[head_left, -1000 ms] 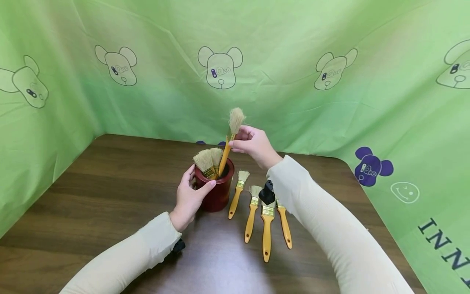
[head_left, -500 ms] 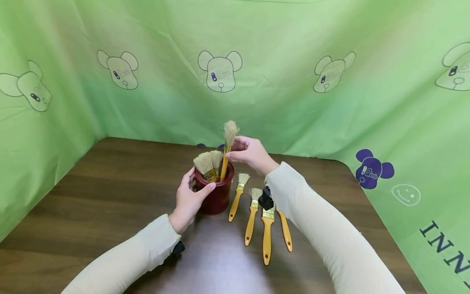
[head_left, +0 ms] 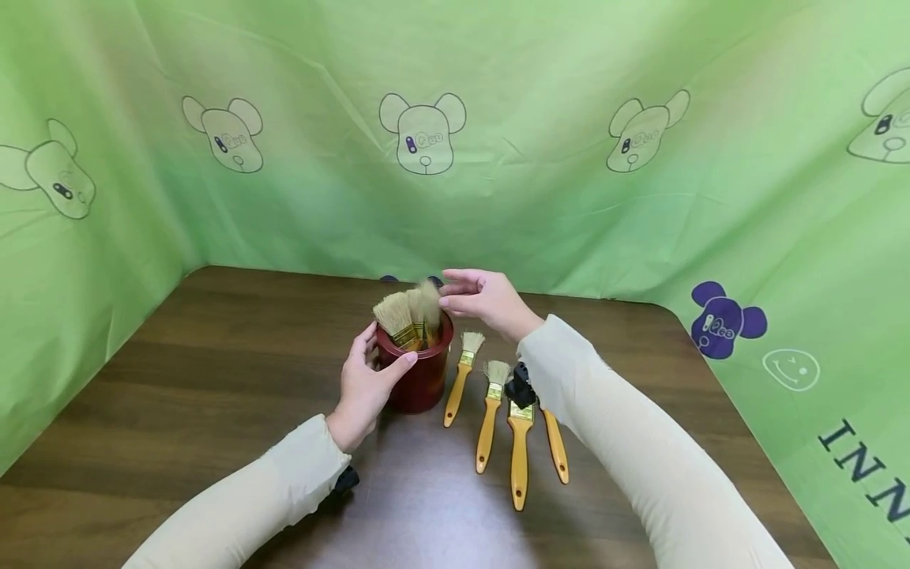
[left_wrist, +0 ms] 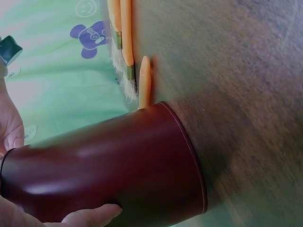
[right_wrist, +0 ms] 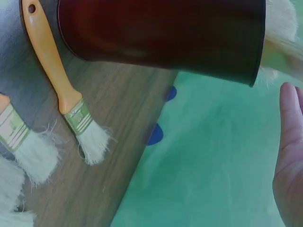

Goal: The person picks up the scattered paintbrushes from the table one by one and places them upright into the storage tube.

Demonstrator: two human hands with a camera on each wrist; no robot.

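My left hand [head_left: 362, 387] grips a dark red cylindrical holder [head_left: 421, 386], thumb near its rim and fingers round the far side. Bristle paintbrushes [head_left: 395, 316] stand bristles-up inside; their handles are mostly hidden. One paintbrush [head_left: 428, 302] at the holder's right side is blurred, dropping inside. Just right of it is my right hand [head_left: 492, 302], its fingers fairly straight and holding nothing. In the left wrist view, the thumb [left_wrist: 97, 215] lies along the holder's smooth wall. The right wrist view has the holder [right_wrist: 165, 35] and the right hand [right_wrist: 291, 156] beyond its rim.
Right of the holder, several yellow-handled paintbrushes lie on the brown wooden table [head_left: 213, 379]: a small brush [head_left: 462, 381] closest to the holder, a wide brush [head_left: 520, 454] nearer the front. My right forearm hangs over some bristles. A green printed curtain [head_left: 540, 221] surrounds the table's back.
The right hand lowered a paintbrush into the holder and let go of it; its bristles dropped to near the others' height. The left hand stays on the holder.
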